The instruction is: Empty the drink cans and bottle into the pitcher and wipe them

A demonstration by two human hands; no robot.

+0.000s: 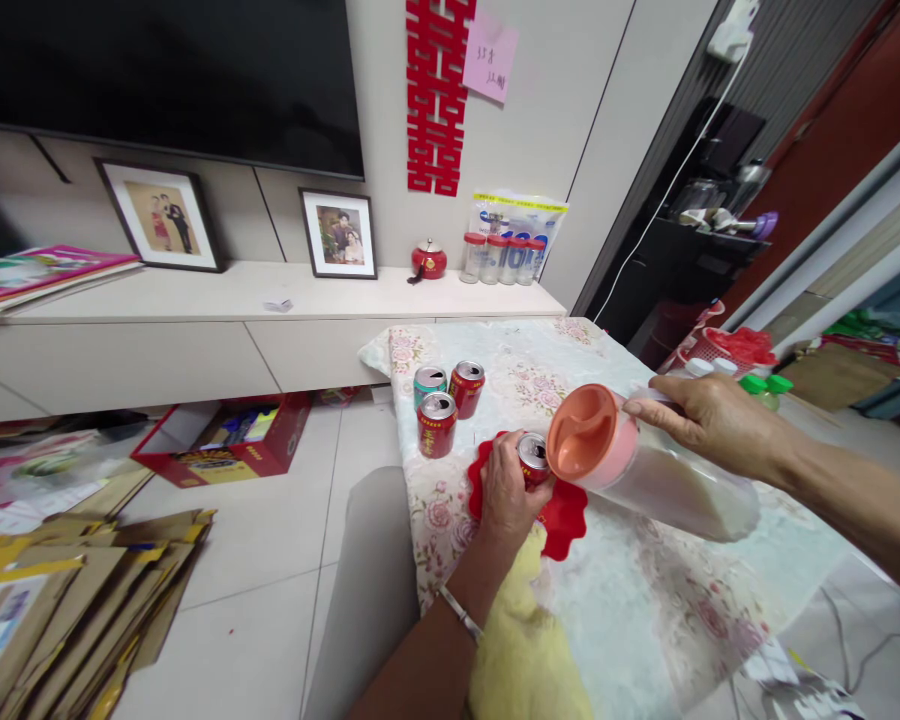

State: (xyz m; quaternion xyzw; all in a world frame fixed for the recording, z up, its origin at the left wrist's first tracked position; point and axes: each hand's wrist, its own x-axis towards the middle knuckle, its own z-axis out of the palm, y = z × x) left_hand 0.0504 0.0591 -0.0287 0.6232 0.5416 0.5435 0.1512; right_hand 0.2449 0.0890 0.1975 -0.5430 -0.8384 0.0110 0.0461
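Note:
My left hand [508, 490] is wrapped round an opened red drink can [532, 457] that stands over a red scalloped mat [566, 520]. In my right hand [709, 425] is the handle of a clear pitcher [679, 490] with an orange lid [585, 435]. The pitcher is tilted left, its lid close beside the can's top, and cloudy liquid lies inside. Whether any liquid leaves the spout cannot be made out. Behind my left hand stand two opened red cans, a front can [436, 425] and a rear can [467, 388], with a teal can [430, 382] beside them.
A yellow cloth [529, 640] lies near my left forearm on the flowered tablecloth [480, 350]. Bottles with green caps [765, 388] stand behind my right wrist. Beyond the table, a white cabinet [270, 300] carries photo frames and jars [501, 260]. Flattened cardboard [120, 590] lies on the floor at left.

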